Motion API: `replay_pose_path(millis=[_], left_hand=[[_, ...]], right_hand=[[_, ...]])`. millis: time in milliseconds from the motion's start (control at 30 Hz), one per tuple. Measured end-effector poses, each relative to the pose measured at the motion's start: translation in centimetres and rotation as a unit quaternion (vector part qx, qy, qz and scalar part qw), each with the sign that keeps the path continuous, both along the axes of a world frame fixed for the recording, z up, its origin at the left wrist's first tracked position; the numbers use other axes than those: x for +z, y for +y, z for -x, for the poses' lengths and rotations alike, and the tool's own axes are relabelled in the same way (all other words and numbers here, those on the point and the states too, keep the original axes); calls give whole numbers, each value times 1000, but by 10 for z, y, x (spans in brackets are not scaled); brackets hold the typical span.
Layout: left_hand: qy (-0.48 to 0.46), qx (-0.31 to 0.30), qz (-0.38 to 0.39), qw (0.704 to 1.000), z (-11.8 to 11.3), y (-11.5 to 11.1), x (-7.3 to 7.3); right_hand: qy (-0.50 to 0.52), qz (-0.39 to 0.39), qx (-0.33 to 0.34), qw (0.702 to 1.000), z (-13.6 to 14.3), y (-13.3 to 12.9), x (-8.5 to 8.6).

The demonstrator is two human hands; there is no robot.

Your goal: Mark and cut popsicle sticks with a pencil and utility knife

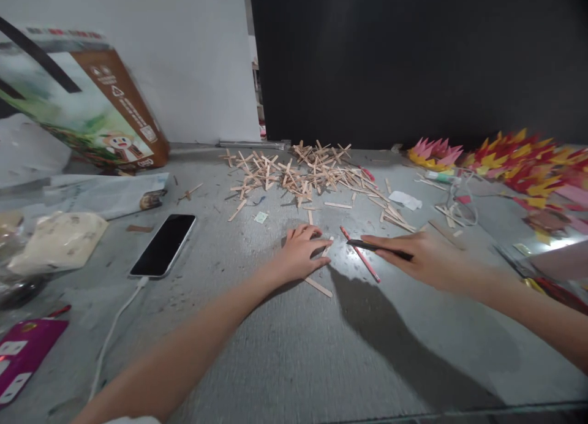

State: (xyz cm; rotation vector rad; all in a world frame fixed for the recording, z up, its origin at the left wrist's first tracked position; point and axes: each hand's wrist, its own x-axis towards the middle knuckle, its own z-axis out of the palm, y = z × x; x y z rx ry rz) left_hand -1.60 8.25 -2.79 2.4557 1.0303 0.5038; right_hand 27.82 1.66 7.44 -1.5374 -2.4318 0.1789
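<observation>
Nearest me: my bare left forearm [184, 332], crossing the grey table [257, 363] from lower left. My left hand [303, 251] rests there, thumb and forefinger slightly parted around a small pale slip [327, 247]; cannot tell whether they grip it. One flat, pale wooden stick [319, 287] pokes out below. My right hand [425, 258] pinches a slender black tool [379, 248], tip over a thin red patterned rod [369, 266] lying between my hands; contact unclear.

Risks, my judgement: a nudge from the tip could set the rod rolling, if it is round; if the tool is sharp, a leftward slip could nick my left fingers. A sweep of the left arm might snag the white cable [109, 343] and drag the black-screened phone [163, 246].

Count: one tool, one rod, one phone, one cable; heaped pale wooden crosses [298, 173] too tangled to number.
</observation>
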Motion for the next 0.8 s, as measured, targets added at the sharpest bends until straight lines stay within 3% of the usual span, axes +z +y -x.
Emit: replay_pose_path(millis=[100,333,800], left_hand=[[5,9,-12,1000,2,4,-4],[7,7,-1,1000,3,6,-4],[4,19,2,1000,2,6,-6]], right_hand=[[-36,60,58,996,11,9,-7],[-1,64,93,994,21,29,-32],[-16,104,98,990,26,30,-39]])
